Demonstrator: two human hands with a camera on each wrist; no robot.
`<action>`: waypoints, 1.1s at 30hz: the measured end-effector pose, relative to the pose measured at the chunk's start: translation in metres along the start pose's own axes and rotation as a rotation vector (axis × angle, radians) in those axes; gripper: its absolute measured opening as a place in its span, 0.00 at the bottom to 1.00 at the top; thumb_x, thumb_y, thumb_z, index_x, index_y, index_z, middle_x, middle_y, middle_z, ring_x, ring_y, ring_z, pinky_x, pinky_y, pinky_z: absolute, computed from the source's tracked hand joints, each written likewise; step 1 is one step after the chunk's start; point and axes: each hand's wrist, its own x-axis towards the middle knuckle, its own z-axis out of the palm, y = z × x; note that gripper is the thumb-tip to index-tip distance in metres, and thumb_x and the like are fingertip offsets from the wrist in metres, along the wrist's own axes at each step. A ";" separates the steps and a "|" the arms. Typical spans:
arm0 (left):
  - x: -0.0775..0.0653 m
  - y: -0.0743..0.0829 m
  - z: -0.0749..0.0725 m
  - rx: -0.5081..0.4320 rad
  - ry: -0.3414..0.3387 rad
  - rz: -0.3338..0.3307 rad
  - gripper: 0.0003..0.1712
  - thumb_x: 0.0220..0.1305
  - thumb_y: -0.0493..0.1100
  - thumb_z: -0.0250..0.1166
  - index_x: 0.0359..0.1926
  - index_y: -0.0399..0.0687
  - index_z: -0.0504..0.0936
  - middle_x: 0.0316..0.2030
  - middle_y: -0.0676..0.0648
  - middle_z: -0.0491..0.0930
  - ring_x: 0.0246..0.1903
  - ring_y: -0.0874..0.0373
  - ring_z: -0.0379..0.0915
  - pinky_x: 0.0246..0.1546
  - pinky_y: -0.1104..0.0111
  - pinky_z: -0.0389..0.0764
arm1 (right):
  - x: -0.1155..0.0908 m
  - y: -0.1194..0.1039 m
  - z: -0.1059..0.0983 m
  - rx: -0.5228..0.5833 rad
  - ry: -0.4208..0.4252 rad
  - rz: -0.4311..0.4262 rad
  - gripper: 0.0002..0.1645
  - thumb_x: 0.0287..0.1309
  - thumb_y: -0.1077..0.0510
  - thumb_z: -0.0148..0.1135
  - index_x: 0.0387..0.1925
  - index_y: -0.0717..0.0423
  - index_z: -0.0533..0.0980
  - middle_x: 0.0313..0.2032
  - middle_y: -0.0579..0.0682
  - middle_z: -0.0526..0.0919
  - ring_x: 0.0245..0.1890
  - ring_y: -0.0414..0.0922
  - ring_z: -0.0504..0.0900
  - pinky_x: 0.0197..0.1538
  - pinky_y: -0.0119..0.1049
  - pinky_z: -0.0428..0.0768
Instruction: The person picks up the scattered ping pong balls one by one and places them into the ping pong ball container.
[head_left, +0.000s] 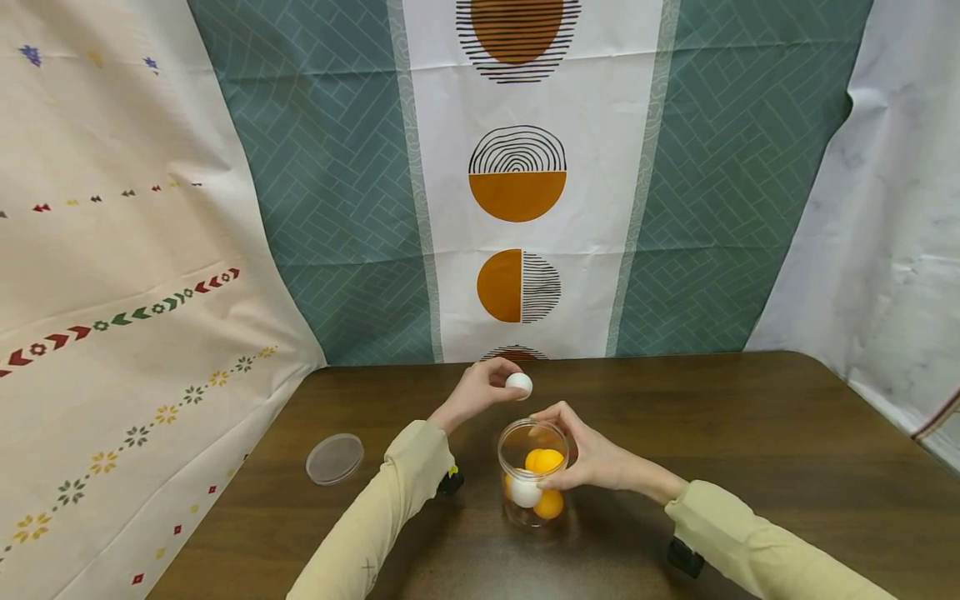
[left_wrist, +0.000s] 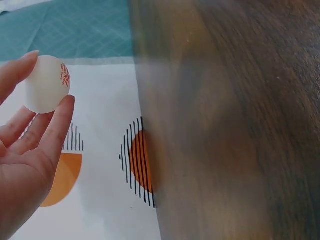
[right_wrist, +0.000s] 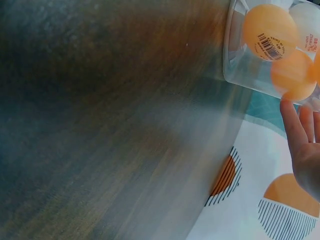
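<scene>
My left hand (head_left: 480,392) pinches a white ping-pong ball (head_left: 518,384) between thumb and fingertips, raised above the jar and a little behind it. Red print shows on that ball (left_wrist: 48,85) in the left wrist view. On the table, a clear plastic jar (head_left: 512,454) stands upright without its lid. Inside it lie several orange ping-pong balls (head_left: 549,504) and a white ping-pong ball (head_left: 525,491). My right hand (head_left: 592,457) grips the jar near its rim from the right, thumb in front and fingers behind. One orange ball (right_wrist: 270,32) carries a printed barcode.
A clear round lid (head_left: 334,459) lies flat on the dark wooden table (head_left: 720,417), left of the jar. Behind the table hangs a patterned cloth (head_left: 517,233); a cream cloth (head_left: 127,292) covers the left side and a pale one (head_left: 892,208) the right.
</scene>
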 end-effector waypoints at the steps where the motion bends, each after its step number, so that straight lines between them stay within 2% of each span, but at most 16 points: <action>1: 0.000 0.001 0.000 0.000 0.000 0.001 0.18 0.51 0.41 0.69 0.43 0.41 0.77 0.37 0.49 0.77 0.35 0.57 0.75 0.37 0.66 0.75 | 0.000 0.000 0.000 0.001 0.000 -0.001 0.40 0.44 0.55 0.69 0.54 0.55 0.55 0.54 0.60 0.62 0.53 0.53 0.64 0.47 0.43 0.72; 8: -0.004 0.012 -0.003 -0.011 -0.006 0.017 0.18 0.51 0.40 0.69 0.44 0.39 0.76 0.38 0.47 0.77 0.37 0.52 0.75 0.37 0.66 0.75 | 0.001 0.000 0.000 0.016 -0.001 -0.008 0.41 0.44 0.56 0.70 0.54 0.55 0.55 0.55 0.61 0.62 0.53 0.54 0.64 0.46 0.43 0.73; 15: -0.021 0.051 -0.013 -0.034 -0.008 0.074 0.16 0.52 0.33 0.66 0.42 0.30 0.75 0.37 0.38 0.77 0.35 0.47 0.75 0.34 0.68 0.75 | 0.000 -0.004 0.002 0.017 -0.004 -0.016 0.40 0.44 0.58 0.69 0.54 0.57 0.55 0.55 0.58 0.61 0.54 0.54 0.63 0.46 0.43 0.73; 17: -0.023 0.054 -0.015 -0.034 -0.009 0.079 0.16 0.52 0.33 0.66 0.42 0.30 0.75 0.37 0.37 0.77 0.35 0.47 0.75 0.34 0.69 0.74 | 0.000 -0.007 0.002 0.013 -0.006 -0.013 0.40 0.44 0.59 0.69 0.54 0.59 0.54 0.55 0.60 0.61 0.53 0.56 0.63 0.45 0.42 0.73; 19: -0.024 0.054 -0.016 -0.041 -0.007 0.087 0.16 0.52 0.33 0.66 0.42 0.30 0.75 0.37 0.38 0.77 0.34 0.47 0.75 0.34 0.68 0.74 | 0.000 -0.010 0.003 0.016 -0.008 -0.011 0.40 0.44 0.60 0.69 0.54 0.61 0.54 0.54 0.63 0.61 0.53 0.58 0.62 0.45 0.43 0.73; 22: -0.021 0.046 -0.016 -0.043 -0.005 0.083 0.17 0.52 0.35 0.67 0.43 0.32 0.75 0.38 0.41 0.77 0.35 0.49 0.75 0.34 0.67 0.75 | 0.000 -0.013 0.003 0.024 -0.013 -0.014 0.41 0.44 0.61 0.68 0.54 0.64 0.53 0.54 0.65 0.61 0.54 0.61 0.61 0.46 0.44 0.72; 26: -0.017 0.032 -0.015 -0.048 -0.005 0.086 0.18 0.52 0.39 0.68 0.43 0.37 0.76 0.38 0.45 0.78 0.35 0.53 0.76 0.36 0.65 0.75 | 0.000 -0.010 0.003 0.010 -0.012 -0.013 0.41 0.45 0.60 0.68 0.55 0.62 0.53 0.54 0.62 0.62 0.54 0.58 0.62 0.46 0.44 0.72; 33: -0.022 0.036 -0.017 -0.064 -0.012 0.164 0.19 0.50 0.45 0.70 0.42 0.43 0.77 0.37 0.50 0.78 0.34 0.56 0.76 0.36 0.65 0.75 | 0.000 -0.002 0.002 0.018 -0.011 -0.021 0.40 0.45 0.58 0.69 0.55 0.56 0.54 0.54 0.58 0.62 0.54 0.55 0.63 0.46 0.44 0.73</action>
